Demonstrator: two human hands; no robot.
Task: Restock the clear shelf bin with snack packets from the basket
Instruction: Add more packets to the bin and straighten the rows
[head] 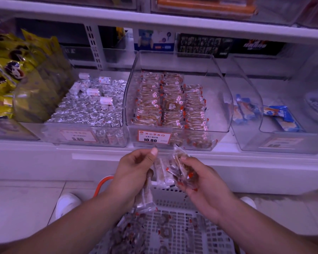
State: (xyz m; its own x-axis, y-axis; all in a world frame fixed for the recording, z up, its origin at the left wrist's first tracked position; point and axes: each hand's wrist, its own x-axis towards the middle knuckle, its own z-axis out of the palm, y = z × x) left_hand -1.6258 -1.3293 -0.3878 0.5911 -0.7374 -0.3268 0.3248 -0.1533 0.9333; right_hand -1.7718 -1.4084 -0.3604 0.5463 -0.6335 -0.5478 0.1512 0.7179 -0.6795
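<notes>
A clear shelf bin (226, 99) with a 10.80 price label sits in the middle of the shelf, holding rows of brown snack packets (165, 101) on its left and centre. Below it, my left hand (134, 171) grips a few clear-wrapped snack packets (145, 200) that hang down from its fingers. My right hand (198, 178) holds a bunch of the same packets (180, 167), fanned upward. Both hands are in front of the shelf edge, above a white plastic basket (174, 200) with more packets scattered on its bottom.
Left of the bin stands a clear bin of silver-wrapped sweets (92, 107), and yellow bags (11, 74) lie further left. To the right is a clear bin with blue packets (281, 116). An orange basket handle (101, 186) and a white shoe (66, 202) show on the floor.
</notes>
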